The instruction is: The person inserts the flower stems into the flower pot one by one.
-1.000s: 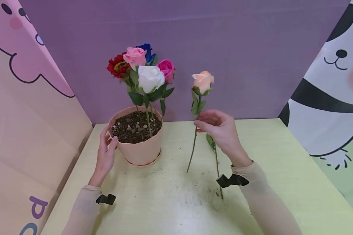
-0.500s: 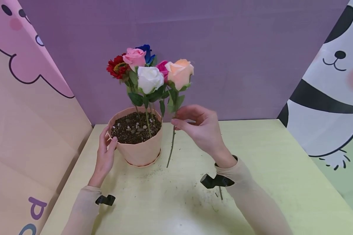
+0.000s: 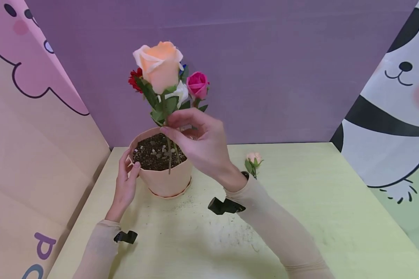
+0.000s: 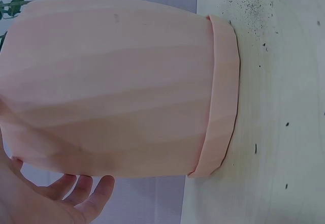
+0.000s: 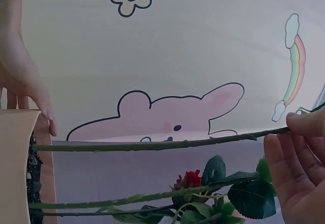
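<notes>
My right hand (image 3: 206, 145) pinches the stem of a peach rose (image 3: 160, 69) and holds it upright over the flowerpot (image 3: 165, 180). In the right wrist view the rose's stem (image 5: 162, 145) runs from the fingertips to the pot; whether its end touches the soil (image 5: 33, 178) I cannot tell. My left hand (image 3: 123, 186) grips the pot's left side at the rim, and the left wrist view shows its fingers (image 4: 101, 196) against the wall. A magenta rose (image 3: 197, 84), a partly covered white rose (image 3: 181, 95) and a red flower (image 3: 135, 80) stand in the pot.
A pale rose (image 3: 254, 159) lies on the table (image 3: 335, 217), its stem hidden behind my right forearm. Dark crumbs of soil (image 3: 237, 232) are scattered before the pot. A purple backdrop (image 3: 283, 69) rises behind the table.
My right hand has carried the peach rose leftward from beside the pot to over it, and the bloom now covers the pink rose. The left hand has stayed on the pot.
</notes>
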